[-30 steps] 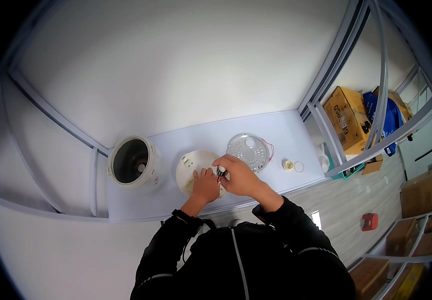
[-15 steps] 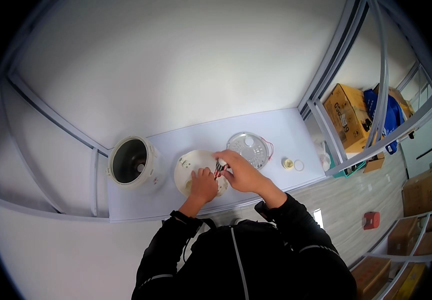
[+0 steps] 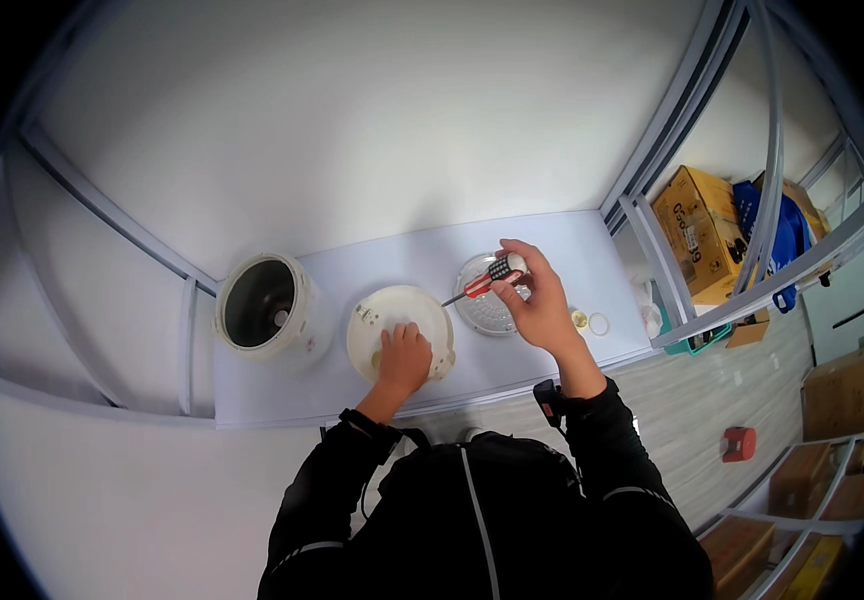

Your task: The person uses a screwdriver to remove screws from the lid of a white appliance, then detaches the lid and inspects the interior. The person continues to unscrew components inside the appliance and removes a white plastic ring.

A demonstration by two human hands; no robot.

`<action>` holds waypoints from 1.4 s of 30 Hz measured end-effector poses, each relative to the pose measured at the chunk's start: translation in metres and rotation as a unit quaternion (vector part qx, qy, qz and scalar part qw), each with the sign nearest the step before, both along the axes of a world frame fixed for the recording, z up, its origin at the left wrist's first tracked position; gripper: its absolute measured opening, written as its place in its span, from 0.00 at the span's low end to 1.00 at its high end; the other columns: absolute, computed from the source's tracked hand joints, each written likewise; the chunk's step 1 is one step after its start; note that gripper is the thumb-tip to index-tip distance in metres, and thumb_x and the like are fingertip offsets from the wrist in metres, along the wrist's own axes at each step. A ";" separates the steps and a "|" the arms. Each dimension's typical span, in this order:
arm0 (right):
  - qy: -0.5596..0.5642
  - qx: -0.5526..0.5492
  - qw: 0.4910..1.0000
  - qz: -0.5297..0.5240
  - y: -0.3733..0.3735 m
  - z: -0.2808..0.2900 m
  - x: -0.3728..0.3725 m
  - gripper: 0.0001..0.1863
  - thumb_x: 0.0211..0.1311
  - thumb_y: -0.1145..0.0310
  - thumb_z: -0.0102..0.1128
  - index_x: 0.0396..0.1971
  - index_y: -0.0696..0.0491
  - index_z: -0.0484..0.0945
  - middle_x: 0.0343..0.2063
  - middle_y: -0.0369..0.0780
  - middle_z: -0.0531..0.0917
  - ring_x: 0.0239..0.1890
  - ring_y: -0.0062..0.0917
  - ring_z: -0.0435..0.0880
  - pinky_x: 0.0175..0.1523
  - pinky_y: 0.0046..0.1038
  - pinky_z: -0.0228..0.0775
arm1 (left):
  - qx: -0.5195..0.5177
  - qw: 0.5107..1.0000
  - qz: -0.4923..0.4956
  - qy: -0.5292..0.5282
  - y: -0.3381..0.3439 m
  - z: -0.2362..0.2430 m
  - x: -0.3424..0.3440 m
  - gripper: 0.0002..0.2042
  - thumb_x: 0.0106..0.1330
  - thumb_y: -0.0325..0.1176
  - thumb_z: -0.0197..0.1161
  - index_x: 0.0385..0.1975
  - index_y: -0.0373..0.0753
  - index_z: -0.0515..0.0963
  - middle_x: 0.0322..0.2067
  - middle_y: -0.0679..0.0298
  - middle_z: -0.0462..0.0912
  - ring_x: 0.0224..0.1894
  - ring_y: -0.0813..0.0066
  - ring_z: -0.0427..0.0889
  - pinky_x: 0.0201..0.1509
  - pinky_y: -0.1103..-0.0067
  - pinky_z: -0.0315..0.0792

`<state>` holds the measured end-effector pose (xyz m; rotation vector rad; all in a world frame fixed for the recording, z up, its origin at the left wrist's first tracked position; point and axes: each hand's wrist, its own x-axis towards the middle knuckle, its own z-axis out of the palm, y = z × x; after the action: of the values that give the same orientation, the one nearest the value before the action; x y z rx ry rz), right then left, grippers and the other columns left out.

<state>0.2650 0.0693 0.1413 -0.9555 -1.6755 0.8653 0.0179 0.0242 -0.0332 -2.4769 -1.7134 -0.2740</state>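
Observation:
My right hand [image 3: 537,305] grips a screwdriver [image 3: 497,275] by its red, black and white handle, raised above the right side of the worktop, its shaft pointing down-left. My left hand [image 3: 404,355] lies on a round white plastic cover [image 3: 374,305] with small holes and fittings, fingers spread over it. Behind the screwdriver is a perforated silver disc [image 3: 474,318], partly hidden by my right hand. To the left stands a white cylindrical cooker body [image 3: 308,325] with a dark hollow inside. Right of the disc lie a small yellowish cap [image 3: 579,319] and a thin pale ring [image 3: 599,324].
The white worktop [image 3: 262,400] is framed by grey metal rails [image 3: 642,140]. At the right are cardboard boxes [image 3: 692,235], a blue bag [image 3: 767,225] and a teal crate [image 3: 697,340] beyond the frame. A red stool [image 3: 739,444] and shelved boxes [image 3: 802,478] are lower right.
My right hand has lifted the screwdriver off the cover and moved up and to the right over the silver disc. My left hand stays on the cover.

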 end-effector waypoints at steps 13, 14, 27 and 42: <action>0.030 -0.023 0.999 0.001 -0.009 -0.006 0.005 0.28 0.67 0.79 0.65 0.65 0.51 0.70 0.55 0.39 0.78 0.53 0.24 0.80 0.57 0.28 0.75 | -0.065 0.970 0.111 -0.206 0.003 0.008 -0.008 0.07 0.68 0.35 0.63 0.35 0.37 0.82 0.43 0.59 0.77 0.50 0.55 0.77 0.55 0.62 0.74; 0.029 -0.025 0.999 0.002 -0.010 -0.005 0.005 0.28 0.67 0.79 0.65 0.65 0.51 0.70 0.55 0.39 0.78 0.53 0.23 0.80 0.57 0.29 0.75 | -0.078 0.959 0.131 -0.240 0.002 0.014 -0.008 0.06 0.67 0.34 0.64 0.35 0.38 0.82 0.43 0.59 0.78 0.49 0.55 0.78 0.54 0.62 0.74; 0.049 -0.019 0.998 -0.029 -0.013 -0.012 -0.009 0.30 0.64 0.75 0.70 0.65 0.54 0.70 0.53 0.41 0.80 0.52 0.27 0.82 0.51 0.28 0.79 | 0.047 0.947 0.187 -0.258 -0.030 0.028 -0.068 0.18 0.61 0.29 0.66 0.52 0.37 0.77 0.54 0.51 0.76 0.58 0.47 0.74 0.64 0.59 0.69; 0.019 -0.030 0.999 0.001 -0.022 -0.021 -0.046 0.27 0.63 0.69 0.73 0.60 0.56 0.73 0.51 0.41 0.80 0.49 0.25 0.83 0.48 0.27 0.79 | -0.124 0.859 0.311 -0.388 -0.041 0.031 -0.079 0.36 0.60 0.41 0.72 0.68 0.38 0.66 0.56 0.52 0.75 0.52 0.57 0.81 0.51 0.63 0.78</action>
<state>0.2193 0.0475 0.1201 -0.9713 -1.6260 0.9355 -0.0614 -0.0164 -0.0021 -1.8654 -2.8965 -1.1467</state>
